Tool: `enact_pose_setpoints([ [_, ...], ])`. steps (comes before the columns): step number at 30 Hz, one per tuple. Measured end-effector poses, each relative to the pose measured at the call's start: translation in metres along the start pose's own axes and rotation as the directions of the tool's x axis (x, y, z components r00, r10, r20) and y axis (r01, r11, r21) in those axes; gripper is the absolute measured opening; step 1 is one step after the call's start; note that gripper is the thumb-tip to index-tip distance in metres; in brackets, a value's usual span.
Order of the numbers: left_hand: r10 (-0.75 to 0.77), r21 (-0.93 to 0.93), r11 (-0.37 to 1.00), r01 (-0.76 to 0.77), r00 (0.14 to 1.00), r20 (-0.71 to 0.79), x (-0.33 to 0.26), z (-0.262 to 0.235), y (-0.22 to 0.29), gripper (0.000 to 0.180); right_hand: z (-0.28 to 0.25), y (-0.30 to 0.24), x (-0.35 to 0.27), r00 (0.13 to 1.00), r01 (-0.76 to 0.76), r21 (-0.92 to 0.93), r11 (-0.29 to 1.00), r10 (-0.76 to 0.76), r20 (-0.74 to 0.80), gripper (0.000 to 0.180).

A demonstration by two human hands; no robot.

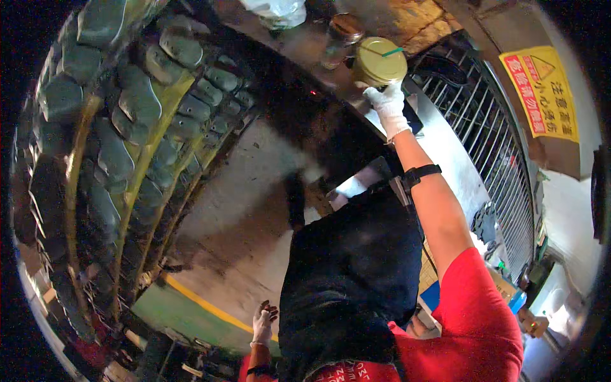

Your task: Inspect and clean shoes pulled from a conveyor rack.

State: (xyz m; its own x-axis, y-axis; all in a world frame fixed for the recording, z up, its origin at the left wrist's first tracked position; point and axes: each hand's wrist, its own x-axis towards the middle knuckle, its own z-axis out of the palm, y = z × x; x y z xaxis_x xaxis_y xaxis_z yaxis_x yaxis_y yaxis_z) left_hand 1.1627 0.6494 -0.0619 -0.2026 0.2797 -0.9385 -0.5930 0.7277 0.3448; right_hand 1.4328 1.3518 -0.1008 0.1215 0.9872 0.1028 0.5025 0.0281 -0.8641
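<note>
My right arm reaches far forward, and my right hand (387, 107), in a white glove, is closed at the near side of a round container with a yellowish top (380, 60). A thin green stick or strip (392, 52) lies across that top. Some of my right fingers are hidden behind the container's edge. Just left of it stands a clear jar (342, 39) with something brown in it. My left hand (262, 321) hangs low beside my dark apron (347, 261), its glove white with dark fingertips. Its fingers are loosely apart, with nothing seen in them.
Racks of dark sole-shaped pieces (137, 95) fill the left side. On the right runs a metal grille (490, 121) beside a bright metal ledge (455, 149), with a yellow and red warning sign (544, 92) beyond. A white plastic bag (277, 11) lies at the far edge.
</note>
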Motion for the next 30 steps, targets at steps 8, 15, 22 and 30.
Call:
enact_pose_setpoints([
  [8, 0.034, 0.238, 0.97, -0.05, 0.997, 0.073, 0.046, 0.006, 0.084, 0.042, -0.141, -0.035, -0.166, 0.861, 0.265, -0.278, 0.923, -0.097, 0.5, 0.079],
  [15, 0.16, 0.414, 0.881, -0.228, 0.968, 0.193, 0.094, 0.045, 0.173, 0.026, -0.25, -0.055, -0.345, 0.846, 0.14, -0.605, 0.784, 0.222, 0.484, 0.041],
  [22, -0.04, 0.442, 0.88, -0.173, 0.9, 0.433, 0.169, 0.044, 0.235, 0.021, -0.214, -0.024, -0.375, 0.991, 0.057, -0.52, 0.852, 0.016, 0.135, 0.017],
  [30, 0.122, 0.448, 0.801, -0.396, 0.842, 0.526, 0.185, 0.042, 0.263, 0.024, -0.211, -0.051, -0.397, 1.0, -0.015, -0.398, 0.917, 0.003, -0.029, 0.006],
])
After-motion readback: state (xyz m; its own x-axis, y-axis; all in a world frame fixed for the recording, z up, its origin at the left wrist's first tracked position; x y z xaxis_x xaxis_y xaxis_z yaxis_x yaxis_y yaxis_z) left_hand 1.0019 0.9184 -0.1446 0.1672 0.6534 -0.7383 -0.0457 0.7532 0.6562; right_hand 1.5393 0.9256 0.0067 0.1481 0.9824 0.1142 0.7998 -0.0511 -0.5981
